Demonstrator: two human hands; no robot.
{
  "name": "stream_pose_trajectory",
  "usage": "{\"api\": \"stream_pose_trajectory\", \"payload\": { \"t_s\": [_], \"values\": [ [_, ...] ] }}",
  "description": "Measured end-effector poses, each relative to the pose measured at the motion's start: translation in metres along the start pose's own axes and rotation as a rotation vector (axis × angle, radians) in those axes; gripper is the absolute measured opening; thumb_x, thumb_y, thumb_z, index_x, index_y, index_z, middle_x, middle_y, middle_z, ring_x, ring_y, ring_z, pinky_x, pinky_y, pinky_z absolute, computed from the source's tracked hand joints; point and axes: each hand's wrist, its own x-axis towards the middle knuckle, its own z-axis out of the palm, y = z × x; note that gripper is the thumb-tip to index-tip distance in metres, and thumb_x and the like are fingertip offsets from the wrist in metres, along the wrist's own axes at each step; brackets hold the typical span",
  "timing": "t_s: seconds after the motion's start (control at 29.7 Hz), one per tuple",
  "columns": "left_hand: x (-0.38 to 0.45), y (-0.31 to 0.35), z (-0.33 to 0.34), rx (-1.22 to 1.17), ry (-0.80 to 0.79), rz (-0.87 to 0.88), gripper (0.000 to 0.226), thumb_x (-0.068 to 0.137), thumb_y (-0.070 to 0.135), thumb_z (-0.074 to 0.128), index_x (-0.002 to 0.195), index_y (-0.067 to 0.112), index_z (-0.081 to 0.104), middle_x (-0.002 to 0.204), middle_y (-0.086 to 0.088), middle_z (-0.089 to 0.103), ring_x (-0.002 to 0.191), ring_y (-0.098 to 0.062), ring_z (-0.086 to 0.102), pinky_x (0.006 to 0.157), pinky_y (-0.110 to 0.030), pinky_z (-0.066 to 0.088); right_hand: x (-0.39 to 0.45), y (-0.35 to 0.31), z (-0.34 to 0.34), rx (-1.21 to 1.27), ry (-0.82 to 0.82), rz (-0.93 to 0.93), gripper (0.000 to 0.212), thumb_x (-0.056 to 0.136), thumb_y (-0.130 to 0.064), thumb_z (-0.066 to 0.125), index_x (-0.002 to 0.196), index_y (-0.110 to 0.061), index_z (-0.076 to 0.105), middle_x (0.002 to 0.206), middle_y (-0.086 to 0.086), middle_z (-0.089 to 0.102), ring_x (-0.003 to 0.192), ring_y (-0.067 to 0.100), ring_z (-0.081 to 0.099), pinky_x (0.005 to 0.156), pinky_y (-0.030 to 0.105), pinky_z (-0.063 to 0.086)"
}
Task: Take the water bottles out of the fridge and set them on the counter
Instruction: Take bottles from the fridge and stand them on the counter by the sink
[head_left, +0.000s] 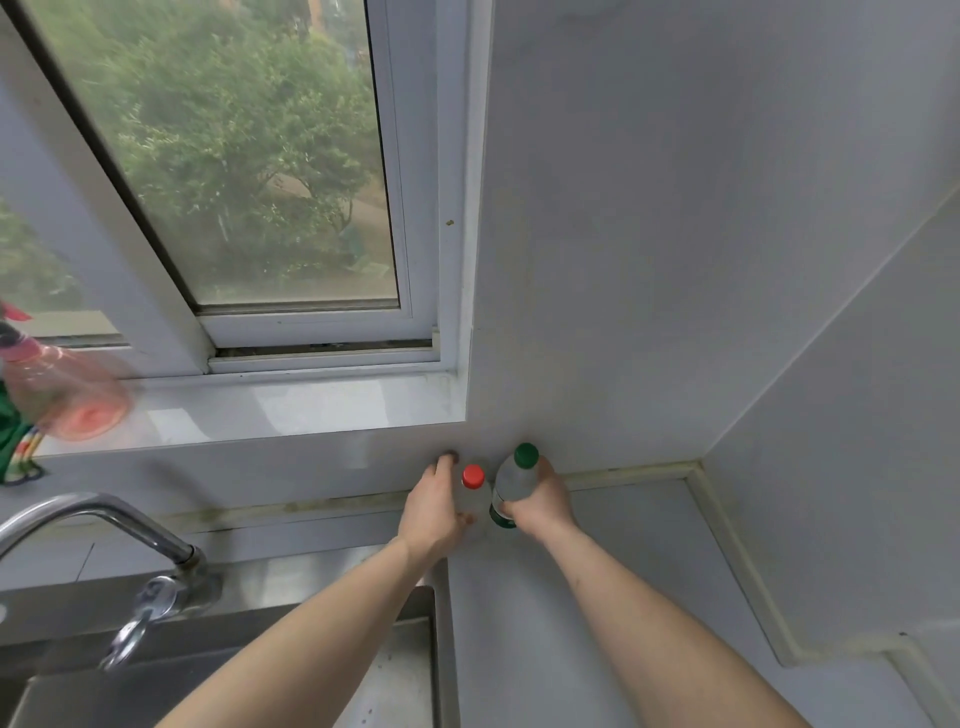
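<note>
Two clear water bottles stand close together at the back of the grey counter, against the wall. The red-capped bottle is on the left, and my left hand is wrapped around its left side. My right hand grips the green-capped bottle, which leans slightly to the right. Whether either bottle's base rests on the counter is hidden by my hands. The fridge is out of view.
A steel sink with a chrome tap lies at the lower left, beside the counter. Above it is a window sill with a pink bottle at the far left. A wall corner bounds the counter on the right.
</note>
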Motion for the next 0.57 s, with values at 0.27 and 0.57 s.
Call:
{"api": "stream_pose_trajectory", "payload": {
  "t_s": [0.27,0.57],
  "values": [
    [-0.056,-0.002,-0.035,-0.088,-0.039,-0.029,0.079,0.076,-0.003,0.054,0.149,0.024,0.038,0.149,0.002,0.045,0.133,-0.022,0.049,0.108,-0.034,0.045,-0.027,0.002,-0.002,0.292,0.072,0.059,0.053,0.081,-0.021,0.085,0.127,-0.022,0.058,0.123,0.002,0.067,0.123,0.027,0.063,0.093,0.031,0.049],
    [-0.149,0.005,-0.057,-0.056,-0.082,0.196,0.062,0.080,0.000,0.048,0.131,0.036,0.053,0.138,0.022,0.049,0.120,-0.004,0.053,0.100,-0.028,0.048,-0.155,0.028,-0.029,0.391,0.065,0.014,0.080,0.089,0.002,0.070,0.154,-0.028,0.036,0.154,-0.006,0.045,0.138,0.021,0.050,0.107,0.040,0.049]
  ]
}}
